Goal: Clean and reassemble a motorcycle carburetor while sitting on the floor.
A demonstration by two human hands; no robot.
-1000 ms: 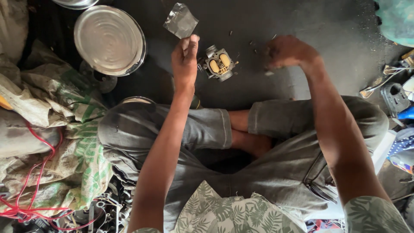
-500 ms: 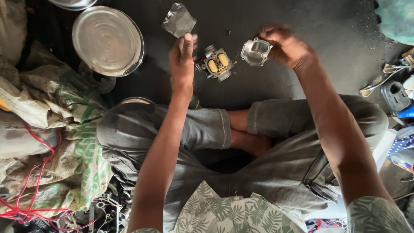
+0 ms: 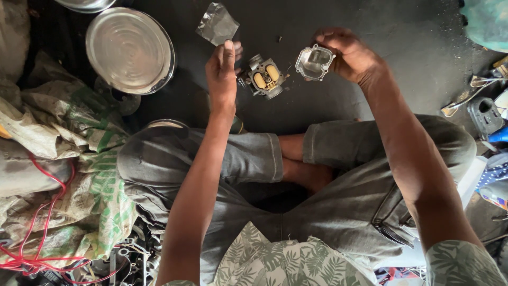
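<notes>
I sit cross-legged on a dark floor. My left hand [image 3: 222, 71] grips a small metal carburettor body [image 3: 264, 78] with two yellowish floats facing up. To its right, my right hand [image 3: 352, 53] holds a shiny metal bowl-shaped cover [image 3: 314, 62], open side toward me, a little apart from the carburettor body. Both parts are held above the floor in front of my knees.
A crumpled clear plastic bag [image 3: 217, 24] lies beyond my left hand. A round steel plate [image 3: 130, 50] sits at the far left, with sacks and red wires [image 3: 37, 259] to my left. Tools and metal parts [image 3: 484, 114] lie at the right edge.
My right hand, empty-looking and blurred a second ago, now holds the metal cover and has brought it lower and closer to the carburettor body. My left hand has barely moved.
</notes>
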